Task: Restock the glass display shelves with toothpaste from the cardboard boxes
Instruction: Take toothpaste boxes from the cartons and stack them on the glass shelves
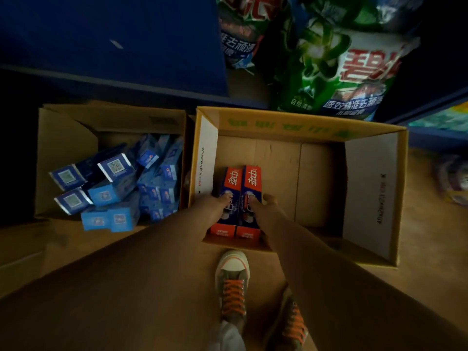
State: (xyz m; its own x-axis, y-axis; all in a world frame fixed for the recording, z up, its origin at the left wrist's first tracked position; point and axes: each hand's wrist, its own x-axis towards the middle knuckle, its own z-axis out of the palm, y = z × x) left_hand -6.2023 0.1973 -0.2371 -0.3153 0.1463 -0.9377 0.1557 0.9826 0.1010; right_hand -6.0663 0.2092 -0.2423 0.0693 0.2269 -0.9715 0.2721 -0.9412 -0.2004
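Observation:
Two red and blue toothpaste boxes [239,196] lie side by side at the near left of the yellow-rimmed cardboard box [298,125] on the floor. My left hand [215,205] rests on the left toothpaste box and my right hand [263,205] on the right one, fingers curled over their tops. Whether the boxes are lifted off the bottom I cannot tell. To the left, a brown cardboard box [63,148] holds several blue toothpaste boxes [119,188] piled loosely.
Large green detergent bags [336,64] lean behind the right box. A dark blue shelf panel [109,39] stands behind the left box. My two shoes [233,282] with orange laces stand on the floor just in front of the boxes.

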